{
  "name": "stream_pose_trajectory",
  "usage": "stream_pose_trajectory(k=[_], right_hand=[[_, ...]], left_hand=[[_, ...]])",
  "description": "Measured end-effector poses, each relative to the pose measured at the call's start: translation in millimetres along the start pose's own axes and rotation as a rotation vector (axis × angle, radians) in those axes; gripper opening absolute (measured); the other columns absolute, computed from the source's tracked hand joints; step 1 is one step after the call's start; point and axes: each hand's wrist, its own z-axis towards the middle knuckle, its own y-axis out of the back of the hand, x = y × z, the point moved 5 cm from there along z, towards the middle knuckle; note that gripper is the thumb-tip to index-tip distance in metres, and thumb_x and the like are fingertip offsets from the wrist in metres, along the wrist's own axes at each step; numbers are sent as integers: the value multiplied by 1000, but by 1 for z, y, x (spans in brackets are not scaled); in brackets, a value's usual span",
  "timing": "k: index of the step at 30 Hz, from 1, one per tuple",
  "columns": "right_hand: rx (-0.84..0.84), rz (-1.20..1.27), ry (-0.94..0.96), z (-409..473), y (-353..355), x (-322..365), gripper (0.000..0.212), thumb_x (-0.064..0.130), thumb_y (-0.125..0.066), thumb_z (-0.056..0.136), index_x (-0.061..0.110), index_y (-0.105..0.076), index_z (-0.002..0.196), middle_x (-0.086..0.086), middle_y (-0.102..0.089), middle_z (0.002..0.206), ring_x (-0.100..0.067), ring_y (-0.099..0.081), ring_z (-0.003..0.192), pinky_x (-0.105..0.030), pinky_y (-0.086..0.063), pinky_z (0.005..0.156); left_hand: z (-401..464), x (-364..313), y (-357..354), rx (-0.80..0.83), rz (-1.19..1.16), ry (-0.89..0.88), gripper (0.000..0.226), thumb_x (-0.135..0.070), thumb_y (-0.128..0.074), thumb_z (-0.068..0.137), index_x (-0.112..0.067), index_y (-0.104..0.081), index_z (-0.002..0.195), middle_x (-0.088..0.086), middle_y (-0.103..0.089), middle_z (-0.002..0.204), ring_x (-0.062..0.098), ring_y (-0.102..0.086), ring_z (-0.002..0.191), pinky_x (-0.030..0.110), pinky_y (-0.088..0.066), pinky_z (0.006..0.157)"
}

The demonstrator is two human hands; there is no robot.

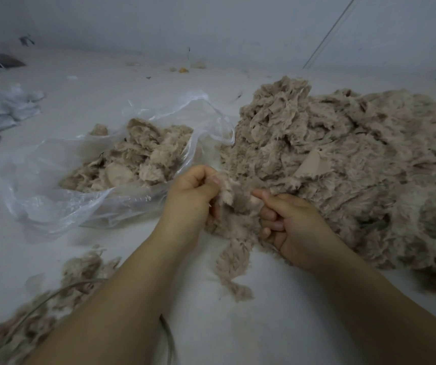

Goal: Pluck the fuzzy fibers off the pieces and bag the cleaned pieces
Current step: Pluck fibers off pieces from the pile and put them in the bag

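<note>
A beige fuzzy piece hangs between my two hands above the white surface, its lower end trailing down toward me. My left hand pinches its upper left edge with curled fingers. My right hand grips its right side, the index finger pointing left along the top. A clear plastic bag lies open to the left, holding several beige pieces. A large heap of fuzzy beige pieces spreads to the right, touching the held piece.
Loose plucked fibers lie in a pile at the lower left, with a thin grey cable running through them. Pale blue-white cloths sit at the far left. A grey wall closes the back.
</note>
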Motion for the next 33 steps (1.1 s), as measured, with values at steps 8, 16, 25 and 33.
stream_pose_trajectory(k=[8, 16, 25, 33], right_hand=[[131, -133, 42, -6, -7, 3, 28, 45, -68, 74, 17, -72, 67, 2, -41, 52, -5, -35, 39, -22, -39, 42], [77, -118, 53, -3, -2, -1, 42, 10, -57, 97, 20, -76, 61, 5, -40, 45, -4, -40, 35, -19, -40, 38], [146, -180, 57, -4, -5, -3, 20, 26, -67, 76, 14, -73, 60, 4, -44, 45, -4, -47, 37, -19, -44, 40], [186, -323, 72, -5, -6, -4, 26, 33, -72, 67, 15, -66, 49, 0, -53, 49, -10, -55, 45, -20, -47, 43]], left_hand=[[-18, -18, -27, 178, 515, -446, 12, -3, -72, 84, -12, -70, 76, -7, -62, 75, 1, -55, 69, 11, -39, 63], [-12, -13, -16, 101, 190, -219, 8, -7, -71, 76, 0, -68, 75, 10, -61, 75, 17, -54, 64, 30, -45, 59], [-5, 3, -8, -20, 68, 59, 25, -6, -64, 92, -10, -63, 68, 3, -55, 52, 12, -42, 38, 18, -33, 38], [-12, 4, -23, 181, 19, 70, 20, -12, -70, 88, -15, -73, 68, 7, -66, 61, 13, -59, 49, 19, -44, 42]])
